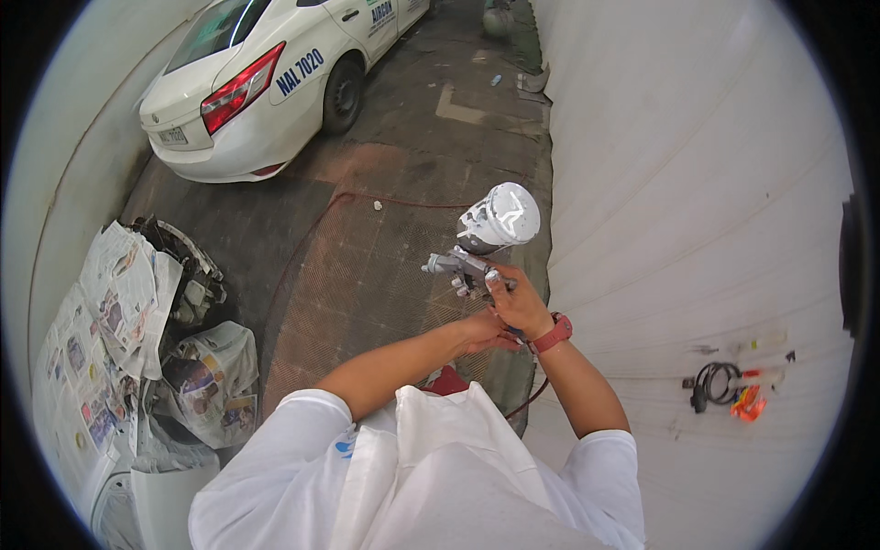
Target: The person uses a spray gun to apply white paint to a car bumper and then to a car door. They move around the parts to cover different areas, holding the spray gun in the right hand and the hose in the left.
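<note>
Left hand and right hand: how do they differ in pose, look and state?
The right hand is wrapped around the spray gun; the left hand sits lower, by the right wrist, its own hold unclear. A red watch circles the right wrist, while the left wrist is bare. The right thumb shows pale smears; none are plain on the left hand. Both are gloveless and close together.

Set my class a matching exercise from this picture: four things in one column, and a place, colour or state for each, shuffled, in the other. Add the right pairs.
Things:
1. spray gun
2. watch
3. car
4. newspaper

Descriptions:
A. white, with a red tail light
B. spread out as a covering
C. held in the right hand
D. red, worn on a wrist

Right pairs: 1-C, 2-D, 3-A, 4-B
</note>
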Demonstrator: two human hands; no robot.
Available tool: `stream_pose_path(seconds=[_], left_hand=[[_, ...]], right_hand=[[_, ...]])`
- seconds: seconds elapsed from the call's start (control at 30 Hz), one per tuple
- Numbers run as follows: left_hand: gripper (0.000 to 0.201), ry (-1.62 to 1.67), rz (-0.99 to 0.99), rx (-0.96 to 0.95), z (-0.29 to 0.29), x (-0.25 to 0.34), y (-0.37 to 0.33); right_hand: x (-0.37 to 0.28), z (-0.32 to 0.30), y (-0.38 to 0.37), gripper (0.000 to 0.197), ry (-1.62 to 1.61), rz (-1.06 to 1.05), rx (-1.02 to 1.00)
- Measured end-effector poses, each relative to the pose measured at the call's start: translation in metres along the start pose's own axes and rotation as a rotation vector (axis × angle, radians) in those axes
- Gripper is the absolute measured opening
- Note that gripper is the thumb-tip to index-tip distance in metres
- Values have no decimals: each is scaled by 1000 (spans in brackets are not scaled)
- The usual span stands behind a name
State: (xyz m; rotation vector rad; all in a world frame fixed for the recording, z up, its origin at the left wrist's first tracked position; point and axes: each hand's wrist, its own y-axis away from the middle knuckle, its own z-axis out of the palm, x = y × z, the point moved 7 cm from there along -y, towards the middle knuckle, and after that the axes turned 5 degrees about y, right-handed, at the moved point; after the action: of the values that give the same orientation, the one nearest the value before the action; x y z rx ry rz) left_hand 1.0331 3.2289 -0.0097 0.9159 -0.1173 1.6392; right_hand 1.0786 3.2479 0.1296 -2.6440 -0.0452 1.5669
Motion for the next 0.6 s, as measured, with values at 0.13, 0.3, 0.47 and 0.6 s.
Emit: stream_pose_path(seconds=[0.13,0.3,0.47,0.6], left_hand=[[23,4,36,-8,-3,14,-24],[23,-39,100,-12,-7,35,-37],[26,-55,194,100,-21,41,-43],[26,17,209,141,-42,26,-52]], right_hand=[[2,-12,-16,47,44,-28,-122],[-13,-22,-41,47,-4,-88,-162],[0,-24,-50,46,82,-132,-110],[45,-11,-53,46,149,-127,-103]])
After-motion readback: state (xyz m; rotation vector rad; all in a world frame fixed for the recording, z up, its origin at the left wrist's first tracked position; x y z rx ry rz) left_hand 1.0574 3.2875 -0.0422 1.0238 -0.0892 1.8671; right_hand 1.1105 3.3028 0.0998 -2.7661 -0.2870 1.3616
